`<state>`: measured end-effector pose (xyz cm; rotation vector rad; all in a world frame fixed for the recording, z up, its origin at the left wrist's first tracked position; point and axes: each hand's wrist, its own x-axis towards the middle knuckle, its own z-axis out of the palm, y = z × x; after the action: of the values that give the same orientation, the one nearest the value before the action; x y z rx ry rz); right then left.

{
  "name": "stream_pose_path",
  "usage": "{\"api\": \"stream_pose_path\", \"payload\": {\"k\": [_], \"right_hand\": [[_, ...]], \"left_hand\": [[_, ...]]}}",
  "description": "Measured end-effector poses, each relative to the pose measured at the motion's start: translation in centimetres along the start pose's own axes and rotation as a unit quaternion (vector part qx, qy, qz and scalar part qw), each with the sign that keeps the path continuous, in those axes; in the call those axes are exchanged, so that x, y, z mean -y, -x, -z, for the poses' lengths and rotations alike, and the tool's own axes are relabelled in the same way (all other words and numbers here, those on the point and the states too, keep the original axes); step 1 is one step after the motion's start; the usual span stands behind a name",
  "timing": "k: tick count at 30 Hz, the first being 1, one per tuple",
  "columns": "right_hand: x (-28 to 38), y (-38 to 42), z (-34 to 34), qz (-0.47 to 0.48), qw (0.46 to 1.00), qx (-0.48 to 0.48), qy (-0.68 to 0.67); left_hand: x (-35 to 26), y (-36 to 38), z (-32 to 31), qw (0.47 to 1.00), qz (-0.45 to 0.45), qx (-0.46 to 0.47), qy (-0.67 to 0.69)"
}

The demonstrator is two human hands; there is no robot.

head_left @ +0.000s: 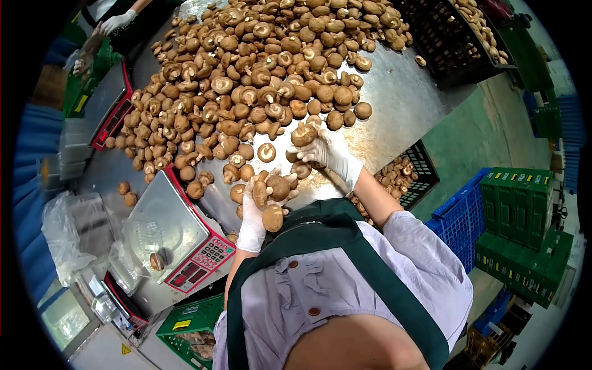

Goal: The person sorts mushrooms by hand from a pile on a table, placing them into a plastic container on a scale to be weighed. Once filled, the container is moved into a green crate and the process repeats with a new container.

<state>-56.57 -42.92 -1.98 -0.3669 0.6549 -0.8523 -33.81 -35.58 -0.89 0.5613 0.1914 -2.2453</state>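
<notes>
My left hand [250,219], in a white glove, is closed around several brown shiitake mushrooms [273,217] close to my apron. My right hand [336,156], also gloved, grips a single shiitake mushroom [303,135] between thumb and fingers over the metal table [395,92]. Below its fingers lie more mushrooms, partly hidden by the hand. A large heap of shiitake mushrooms [246,80] spreads over the table beyond both hands. One mushroom [266,152] rests stem up between the hands and the heap.
A red-edged scale [169,216] stands at left, with a clear plastic tray [143,238] on it holding a mushroom. Another scale [110,102] is farther back, near a co-worker's gloved hand [117,22]. Black crates of mushrooms [425,176] and green crates [517,206] are at right.
</notes>
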Motion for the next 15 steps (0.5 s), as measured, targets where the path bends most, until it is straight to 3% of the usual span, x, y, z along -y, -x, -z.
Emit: {"api": "stream_pose_path", "payload": {"k": [1,3,4,5,7,8,9,10,11,14,15], "right_hand": [[0.0,0.3,-1.1,0.001,1.0,0.001,-0.001],[-0.4,1.3,-3.7,0.049,0.97,-0.101,0.214],[-1.2,1.5,-4.2,0.115,0.942,-0.072,0.306],[-1.6,2.1,-4.7,0.159,0.829,-0.084,0.53],[-2.4,2.8,-5.6,0.212,0.728,0.052,0.65],[-3.5,2.8,-5.1,0.259,0.714,0.054,0.648],[-4.3,2.7,-4.3,0.306,0.699,0.057,0.644],[-2.8,3.4,-5.2,0.235,0.698,0.079,0.672],[-2.5,3.6,-4.9,0.234,0.698,0.076,0.673],[-2.6,3.7,-4.0,0.189,0.773,0.119,0.594],[-1.5,4.3,-4.5,0.133,0.815,0.1,0.555]], "left_hand": [[0.1,0.1,-0.4,0.999,-0.021,-0.036,-0.007],[-0.1,0.1,0.4,1.0,-0.023,-0.002,0.002],[-0.1,0.0,1.0,0.999,-0.024,0.031,0.014],[-0.1,-0.2,2.1,0.999,-0.018,0.035,0.013],[0.2,-0.4,3.2,0.997,-0.067,0.026,0.008],[0.5,0.0,2.8,0.993,-0.081,-0.04,-0.069],[0.2,0.1,4.8,0.996,-0.067,0.008,-0.056],[0.5,0.0,5.3,0.993,-0.08,-0.018,-0.083],[0.7,-0.1,5.8,0.989,-0.094,-0.045,-0.108],[0.5,0.2,4.4,0.989,-0.065,0.014,-0.131],[0.6,0.3,3.8,0.989,-0.066,0.012,-0.132]]}}
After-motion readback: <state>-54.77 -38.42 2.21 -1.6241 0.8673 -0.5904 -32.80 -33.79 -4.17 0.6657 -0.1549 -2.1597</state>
